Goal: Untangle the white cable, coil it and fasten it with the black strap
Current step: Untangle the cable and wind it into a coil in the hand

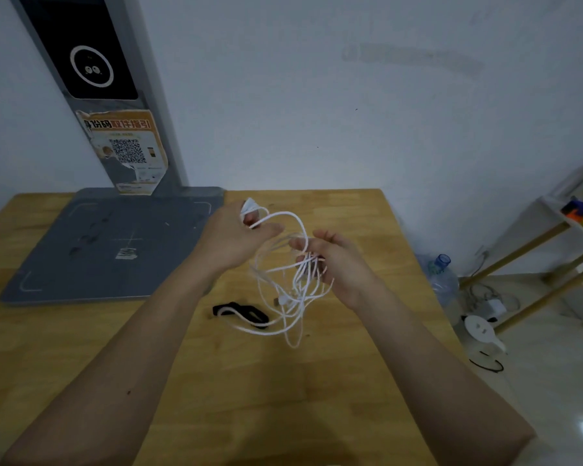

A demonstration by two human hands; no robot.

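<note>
head view showed both hands raised above the wooden surface (pixel 334 381), working on the white cable (pixel 285 264), which hung between them in a loose tangle of loops. the left hand (pixel 239 238) had its grip curled round one end of the cable, a white plug or end piece poking out above the fingers, likely so that end stayed fixed while the rest got sorted. the right hand (pixel 330 260) had its grip closed on a bunch of several strands, fingers curled through them, probably to lift the knot clear and let the slack fall free. lower loops drooped toward the surface, and whether they touched it could not be told. a small connector dangled within the mess, below the right hand.

the black strap (pixel 241 312) lay flat on the surface just under the hanging loops, near at hand but not held, seemingly saved for the last step. by the look of it the untangling was only begun; no coil was formed.

farther left on the surface sat a grey base plate (pixel 91 250) with a grey upright post (pixel 115 105) carrying a dark panel and an orange sticker with a square code. a pale wall stood behind. to the right, on the floor, were a water bottle (pixel 441 274), a light wooden rack (pixel 549 260) and a white round device (pixel 480 329) with a dark cord.
</note>
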